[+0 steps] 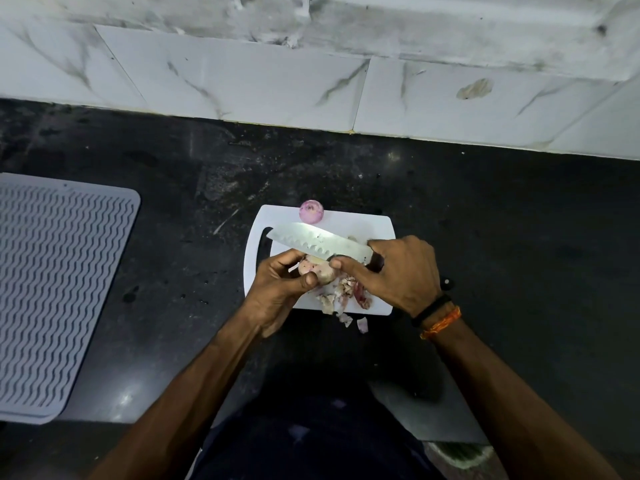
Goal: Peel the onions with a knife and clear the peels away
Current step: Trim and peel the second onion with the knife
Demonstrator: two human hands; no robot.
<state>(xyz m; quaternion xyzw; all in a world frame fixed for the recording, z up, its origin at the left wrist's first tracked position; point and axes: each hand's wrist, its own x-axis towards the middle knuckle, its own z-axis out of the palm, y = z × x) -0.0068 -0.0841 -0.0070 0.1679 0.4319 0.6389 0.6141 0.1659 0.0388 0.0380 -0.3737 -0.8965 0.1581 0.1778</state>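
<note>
1. Peeling is under way: the left hand point(277, 285) curls its fingers and thumb round a partly skinned onion point(317, 270), holding it just above the board point(363, 225) so that scraps drop onto it.
2. Right hand point(403, 271) grips the knife point(318, 241) at the handle, which is hidden in the fist. The blade points left and away, lying across the top of the onion, and the thumb presses toward the onion at the blade's edge, a grip suited to catching skin between thumb and steel. Whether skin is caught at this instant cannot be told.
3. A second onion point(311, 211), already bare and pale purple, sits at the board's far edge, well apart from the working area, likely parked there to stay clean.
4. Peels point(341, 294) lie heaped at the board's near edge beneath the hands; a few bits have spilled onto the dark desk point(519, 237) just beside it.
5. A ribbed grey mat point(59, 289) lies on the desk far left, unused.
6. Judgement: peeling is near its end; clearing has not begun. Risk: the thumb is close to the edge.
</note>
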